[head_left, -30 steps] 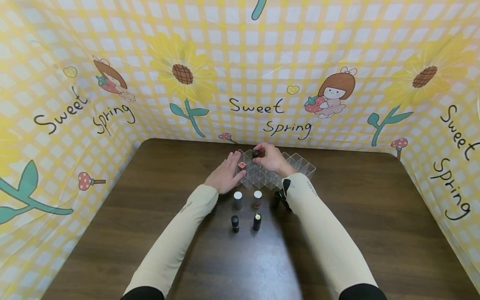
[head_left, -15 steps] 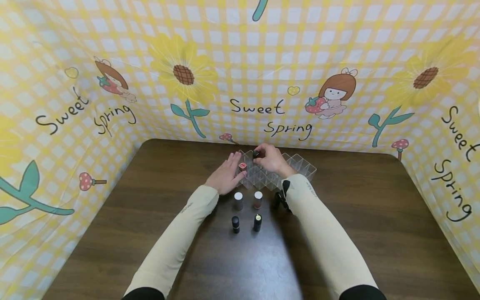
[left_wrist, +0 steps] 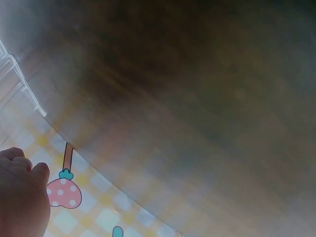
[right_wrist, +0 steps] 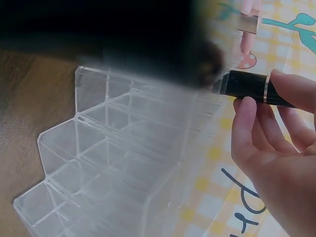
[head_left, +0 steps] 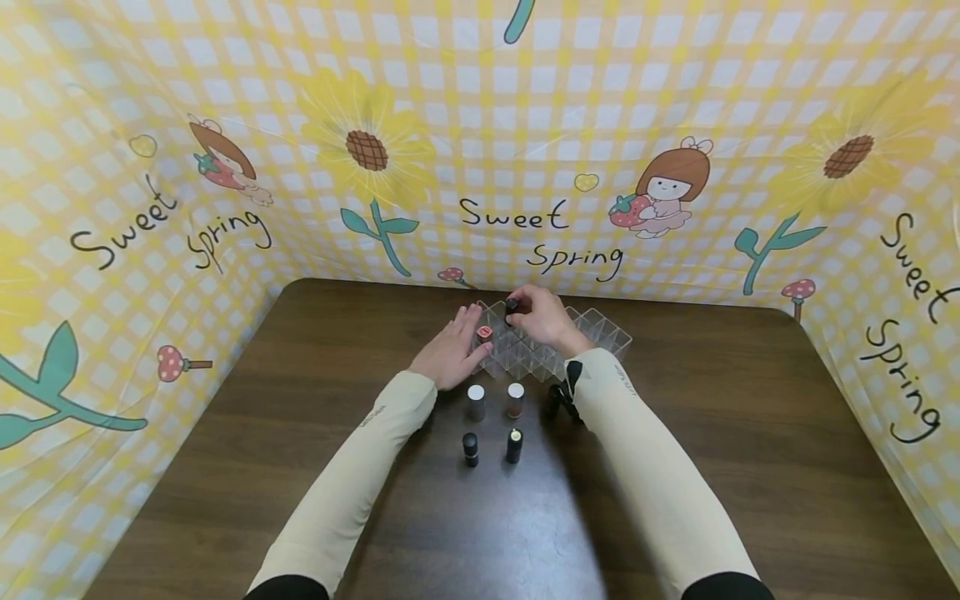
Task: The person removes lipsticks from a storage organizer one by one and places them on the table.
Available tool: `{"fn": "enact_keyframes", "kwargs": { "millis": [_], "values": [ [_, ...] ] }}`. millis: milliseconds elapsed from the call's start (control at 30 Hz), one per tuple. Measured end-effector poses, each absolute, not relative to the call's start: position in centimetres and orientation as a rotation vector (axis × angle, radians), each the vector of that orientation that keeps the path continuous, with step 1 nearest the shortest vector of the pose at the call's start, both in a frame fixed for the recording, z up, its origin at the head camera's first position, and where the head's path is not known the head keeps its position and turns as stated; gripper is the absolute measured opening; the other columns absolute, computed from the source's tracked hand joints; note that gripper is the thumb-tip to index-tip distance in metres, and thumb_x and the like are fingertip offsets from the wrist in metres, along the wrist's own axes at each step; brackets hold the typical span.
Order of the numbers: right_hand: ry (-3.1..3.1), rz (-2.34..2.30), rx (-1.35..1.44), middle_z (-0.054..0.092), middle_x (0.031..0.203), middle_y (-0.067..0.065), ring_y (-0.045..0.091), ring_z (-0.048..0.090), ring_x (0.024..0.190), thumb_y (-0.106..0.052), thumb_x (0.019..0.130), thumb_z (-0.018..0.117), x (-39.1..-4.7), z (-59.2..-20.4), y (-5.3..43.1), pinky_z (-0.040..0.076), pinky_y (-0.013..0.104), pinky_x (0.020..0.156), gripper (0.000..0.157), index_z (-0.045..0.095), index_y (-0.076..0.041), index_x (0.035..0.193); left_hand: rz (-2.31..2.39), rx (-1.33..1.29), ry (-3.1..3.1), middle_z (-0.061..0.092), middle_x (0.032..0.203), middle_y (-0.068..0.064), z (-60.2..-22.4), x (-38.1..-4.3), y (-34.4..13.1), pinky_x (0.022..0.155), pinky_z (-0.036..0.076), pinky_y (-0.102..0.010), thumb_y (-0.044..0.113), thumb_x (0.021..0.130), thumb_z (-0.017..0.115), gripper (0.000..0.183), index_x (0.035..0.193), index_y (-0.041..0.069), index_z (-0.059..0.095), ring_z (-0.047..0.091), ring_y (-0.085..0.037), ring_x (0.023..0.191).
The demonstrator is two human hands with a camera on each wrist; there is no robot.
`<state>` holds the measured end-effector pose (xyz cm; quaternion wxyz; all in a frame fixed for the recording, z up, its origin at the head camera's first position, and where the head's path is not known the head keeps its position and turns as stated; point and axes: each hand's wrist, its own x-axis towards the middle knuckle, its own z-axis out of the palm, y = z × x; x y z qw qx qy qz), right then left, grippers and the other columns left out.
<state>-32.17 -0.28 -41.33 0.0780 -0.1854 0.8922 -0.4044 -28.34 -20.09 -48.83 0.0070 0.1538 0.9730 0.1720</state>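
In the head view, my right hand (head_left: 546,321) pinches a black lipstick tube (head_left: 512,308) at the back left of a clear tiered organizer (head_left: 603,333). The right wrist view shows the tube's gold band and the thumb and fingers gripping it (right_wrist: 249,88); a dark blur hides part of the organizer (right_wrist: 94,133) there. My left hand (head_left: 446,354) rests with straight fingers along the organizer's left side. Beside its thumb, a lipstick with a red-patterned top (head_left: 484,334) stands in a compartment. In the left wrist view, only part of a hand (left_wrist: 24,192) shows.
Nearer me on the brown table (head_left: 300,467) stand two tubes with white tops, one grey (head_left: 476,406) and one brownish (head_left: 514,404). In front of them are a black tube (head_left: 470,450) and a pale-topped black one (head_left: 513,447). Black items (head_left: 557,402) lie partly behind the right sleeve.
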Motion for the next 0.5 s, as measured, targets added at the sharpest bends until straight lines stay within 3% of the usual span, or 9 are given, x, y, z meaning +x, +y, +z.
{"fn": "enact_keyframes", "kwargs": {
  "millis": [500],
  "values": [
    [2.655, -1.274, -0.563, 0.066, 0.116, 0.012, 0.027, 0.062, 0.11, -0.013, 0.092, 0.064, -31.76, -40.44, -0.16, 0.049, 0.043, 0.098, 0.029, 0.06, -0.006, 0.12, 0.549, 0.497, 3.046, 0.005, 0.164, -0.008, -49.1, -28.56, -20.25, 0.123, 0.014, -0.04, 0.057, 0.101, 0.025, 0.077, 0.156, 0.009, 0.002, 0.002, -0.022, 0.152]
  ]
}}
